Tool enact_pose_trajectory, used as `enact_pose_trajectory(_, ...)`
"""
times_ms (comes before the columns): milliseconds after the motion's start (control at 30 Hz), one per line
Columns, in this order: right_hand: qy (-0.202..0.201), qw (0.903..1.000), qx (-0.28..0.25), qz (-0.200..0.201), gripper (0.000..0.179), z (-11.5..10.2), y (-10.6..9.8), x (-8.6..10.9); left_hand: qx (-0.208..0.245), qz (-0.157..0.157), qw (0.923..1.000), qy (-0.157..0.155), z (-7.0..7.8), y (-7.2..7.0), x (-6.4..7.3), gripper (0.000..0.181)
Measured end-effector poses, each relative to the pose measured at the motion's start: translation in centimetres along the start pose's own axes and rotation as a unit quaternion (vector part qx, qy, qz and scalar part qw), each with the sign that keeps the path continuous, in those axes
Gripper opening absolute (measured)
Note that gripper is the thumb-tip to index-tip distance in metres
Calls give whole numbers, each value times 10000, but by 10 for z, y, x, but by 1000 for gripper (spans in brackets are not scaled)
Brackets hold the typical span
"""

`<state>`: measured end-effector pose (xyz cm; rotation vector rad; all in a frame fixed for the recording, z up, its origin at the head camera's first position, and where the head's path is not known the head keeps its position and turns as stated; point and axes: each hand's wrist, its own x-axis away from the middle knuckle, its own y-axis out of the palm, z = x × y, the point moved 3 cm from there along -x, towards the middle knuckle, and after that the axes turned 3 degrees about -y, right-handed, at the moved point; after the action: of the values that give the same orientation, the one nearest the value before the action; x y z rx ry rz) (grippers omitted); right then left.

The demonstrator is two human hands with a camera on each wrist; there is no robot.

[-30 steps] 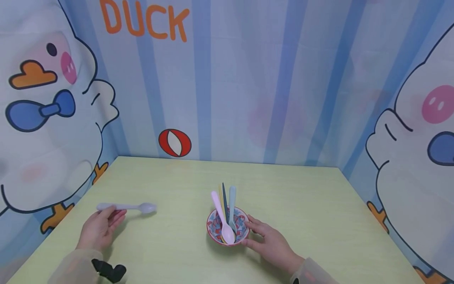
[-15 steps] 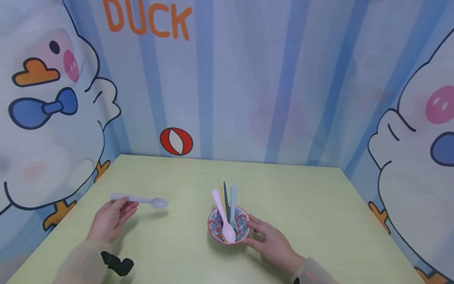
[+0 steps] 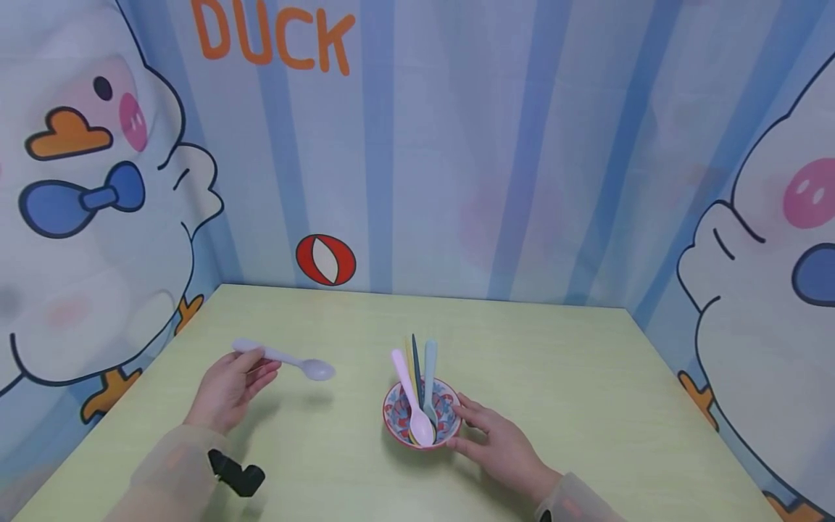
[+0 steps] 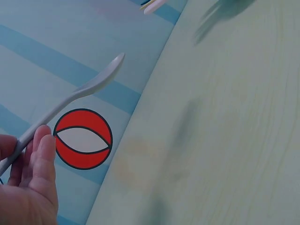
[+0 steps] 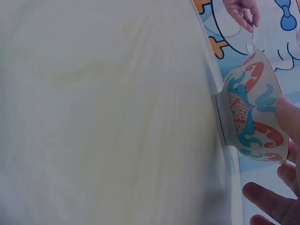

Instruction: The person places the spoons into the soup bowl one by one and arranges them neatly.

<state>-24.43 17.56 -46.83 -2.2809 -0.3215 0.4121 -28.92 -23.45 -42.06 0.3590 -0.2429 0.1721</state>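
My left hand [image 3: 228, 384] pinches a pale purple spoon [image 3: 317, 370] by its handle, above the left part of the table. The spoon's bowl end points right, and its shadow falls apart from it on the tabletop. In the left wrist view, the spoon [image 4: 101, 82] runs between thumb and fingers. A patterned bowl [image 5: 248, 108] stands near the middle, with a red rim. My right hand [image 3: 502, 446] holds its right side, thumb and fingers at the rim. In the bowl lean a pink spoon [image 3: 420, 428], a light blue spoon [image 3: 429, 370], and yellow and dark blue utensils [image 3: 416, 366].
The pale yellow-green table [image 3: 554, 362] ends at a striped blue cloth backdrop [image 3: 443, 145] with printed ducks on both sides. A black wrist mount [image 3: 236, 475] sits on the left sleeve.
My left hand has lifted the pale purple spoon off the table and carried it right, towards the bowl. My right hand and the bowl have stayed in place.
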Motion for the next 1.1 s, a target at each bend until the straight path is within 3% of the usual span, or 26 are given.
enact_pose_trajectory(200, 73, 10000, 17, -49, 68, 1, 1, -1, -372, 33, 9993, -4, 2, 17, -1, 43)
enact_pose_trajectory(367, 128, 9999, -10, -63, 68, 1, 1, -2, -444, -141, 9989, -102, 4, 32, 3, 49)
enact_pose_trajectory(867, 38, 9997, -237, -64, 66, -2, 0, -1, -660, -647, 9956, -179, -8, 69, 5, 42)
enact_pose_trajectory(1100, 28, 9997, -250, -66, 66, -1, 0, -1, -873, -738, 9933, -185, -16, 82, 5, 42)
